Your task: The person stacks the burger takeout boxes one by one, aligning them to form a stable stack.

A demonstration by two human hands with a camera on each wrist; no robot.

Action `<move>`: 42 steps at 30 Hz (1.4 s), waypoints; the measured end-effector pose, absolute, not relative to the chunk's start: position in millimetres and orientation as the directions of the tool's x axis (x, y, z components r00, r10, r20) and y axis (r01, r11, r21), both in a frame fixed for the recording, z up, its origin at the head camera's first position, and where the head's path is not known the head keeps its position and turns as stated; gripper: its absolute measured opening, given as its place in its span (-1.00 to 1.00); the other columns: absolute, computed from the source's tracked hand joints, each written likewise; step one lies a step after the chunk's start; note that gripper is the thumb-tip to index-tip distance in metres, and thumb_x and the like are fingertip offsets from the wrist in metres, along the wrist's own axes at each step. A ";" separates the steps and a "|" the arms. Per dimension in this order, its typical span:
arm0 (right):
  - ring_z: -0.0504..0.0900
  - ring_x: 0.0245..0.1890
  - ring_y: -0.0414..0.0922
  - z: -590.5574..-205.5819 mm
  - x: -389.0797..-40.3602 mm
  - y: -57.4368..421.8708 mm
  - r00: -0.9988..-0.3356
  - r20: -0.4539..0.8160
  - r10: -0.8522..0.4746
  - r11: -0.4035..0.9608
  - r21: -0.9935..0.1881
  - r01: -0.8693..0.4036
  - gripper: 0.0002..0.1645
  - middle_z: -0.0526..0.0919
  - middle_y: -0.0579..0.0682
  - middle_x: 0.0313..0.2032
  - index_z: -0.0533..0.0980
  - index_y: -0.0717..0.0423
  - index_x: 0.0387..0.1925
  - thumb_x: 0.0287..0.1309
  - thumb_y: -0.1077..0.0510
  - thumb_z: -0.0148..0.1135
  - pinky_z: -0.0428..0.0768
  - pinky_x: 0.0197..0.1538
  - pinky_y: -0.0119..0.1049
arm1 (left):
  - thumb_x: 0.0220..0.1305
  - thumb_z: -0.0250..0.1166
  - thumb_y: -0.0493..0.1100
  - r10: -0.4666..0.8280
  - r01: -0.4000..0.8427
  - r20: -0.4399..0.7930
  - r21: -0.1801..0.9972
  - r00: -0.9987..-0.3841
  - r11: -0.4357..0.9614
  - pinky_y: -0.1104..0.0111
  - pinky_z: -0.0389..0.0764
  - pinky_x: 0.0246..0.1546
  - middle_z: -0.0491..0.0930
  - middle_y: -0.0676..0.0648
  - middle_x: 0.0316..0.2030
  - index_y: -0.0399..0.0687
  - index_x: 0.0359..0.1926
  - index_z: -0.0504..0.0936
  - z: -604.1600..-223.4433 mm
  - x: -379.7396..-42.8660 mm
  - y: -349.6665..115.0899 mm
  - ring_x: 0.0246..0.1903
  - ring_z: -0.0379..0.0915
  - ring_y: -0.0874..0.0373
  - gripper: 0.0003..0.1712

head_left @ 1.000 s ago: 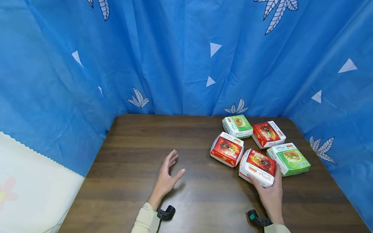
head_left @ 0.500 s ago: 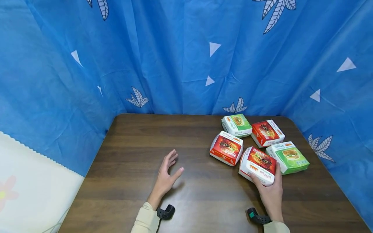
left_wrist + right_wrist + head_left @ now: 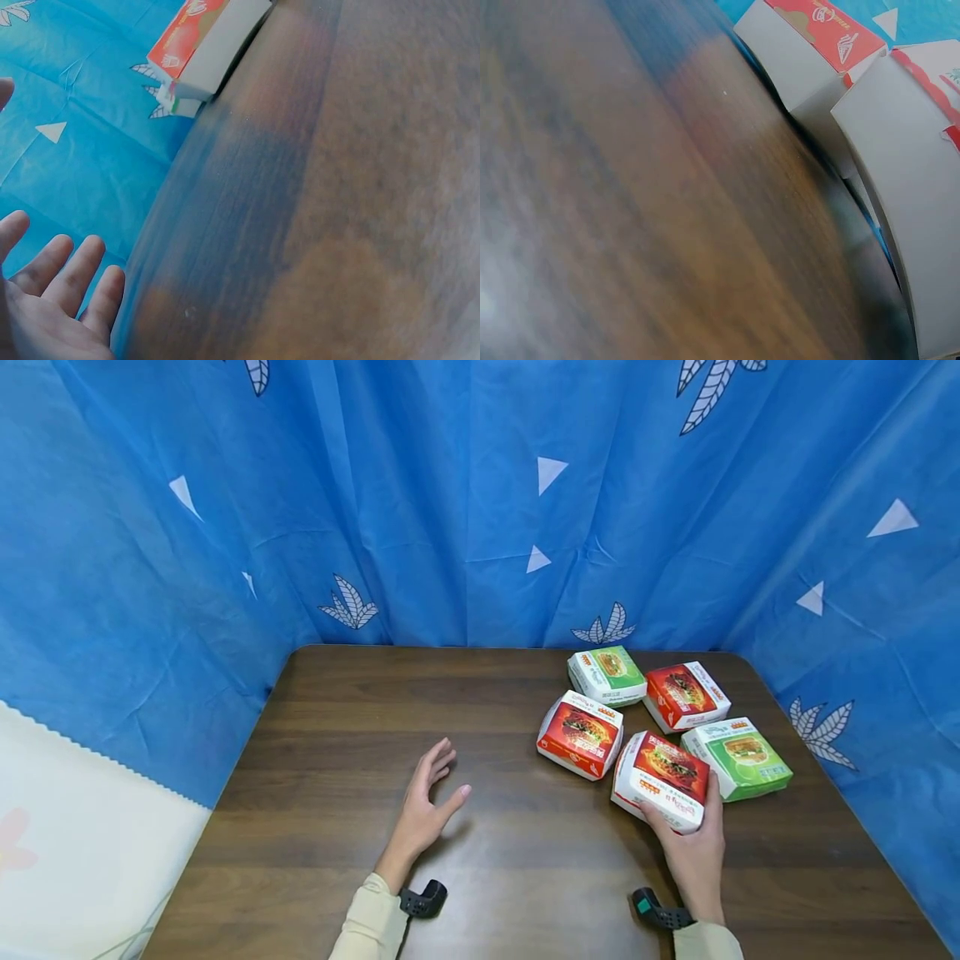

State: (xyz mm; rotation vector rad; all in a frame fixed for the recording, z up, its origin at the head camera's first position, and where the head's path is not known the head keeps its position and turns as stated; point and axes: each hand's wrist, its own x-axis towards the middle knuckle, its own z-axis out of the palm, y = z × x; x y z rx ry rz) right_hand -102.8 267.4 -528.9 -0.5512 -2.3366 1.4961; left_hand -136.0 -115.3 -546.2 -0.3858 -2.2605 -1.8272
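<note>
My right hand [image 3: 693, 852] grips a red-and-white burger box [image 3: 660, 781] by its near right corner, thumb along the front and fingers at the right side. In the right wrist view this box [image 3: 907, 180] fills the right edge, and the hand itself is out of sight. Just left of it in the head view sits another red burger box [image 3: 581, 735], its corner close to the gripped one. My left hand [image 3: 422, 814] is held over the left-middle of the table, fingers spread and thumb apart, with nothing in it. Its palm and fingers [image 3: 64, 285] show in the left wrist view.
Behind the gripped box stand a green burger box [image 3: 738, 758], a red one [image 3: 686, 696] and a smaller-looking green one [image 3: 607, 675]. The dark wooden table [image 3: 360, 710] ends at a blue patterned curtain [image 3: 435, 510]. A white cloth [image 3: 75, 860] hangs at the left.
The head view has tipped slightly, so everything sits a little higher in it. Both hands and all the boxes look nearly unmoved on the table; the right hand keeps its grip.
</note>
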 end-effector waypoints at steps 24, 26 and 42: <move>0.05 0.57 0.04 -529.8 -96.2 266.2 -0.850 0.175 0.497 0.411 -0.910 0.053 0.34 0.04 -0.05 0.62 -0.13 -0.37 0.65 0.10 0.07 0.57 0.01 0.61 0.11 | 0.31 0.42 -0.22 0.074 0.344 0.336 0.919 -0.939 0.192 -0.04 0.41 0.38 0.31 -0.31 0.46 -0.06 0.57 0.20 -548.3 -135.3 -114.1 0.37 0.40 -0.13 -0.11; 0.05 0.57 0.04 -529.5 -96.2 265.8 -0.850 0.180 0.495 0.413 -0.909 0.048 0.33 0.04 -0.05 0.62 -0.13 -0.37 0.65 0.10 0.08 0.57 0.00 0.61 0.12 | 0.31 0.41 -0.24 0.074 0.355 0.347 0.916 -0.935 0.190 -0.04 0.43 0.36 0.31 -0.32 0.45 -0.08 0.56 0.20 -548.7 -135.9 -114.3 0.37 0.41 -0.16 -0.11; 0.07 0.56 -0.09 -527.7 -95.8 264.3 -0.856 0.188 0.481 0.413 -0.910 0.032 0.35 0.05 -0.21 0.61 -0.11 -0.44 0.64 0.08 0.13 0.59 0.02 0.62 -0.11 | 0.31 0.42 -0.22 0.081 0.351 0.342 0.915 -0.936 0.196 0.02 0.44 0.37 0.30 -0.31 0.46 -0.07 0.55 0.23 -546.2 -136.8 -115.1 0.36 0.43 -0.13 -0.14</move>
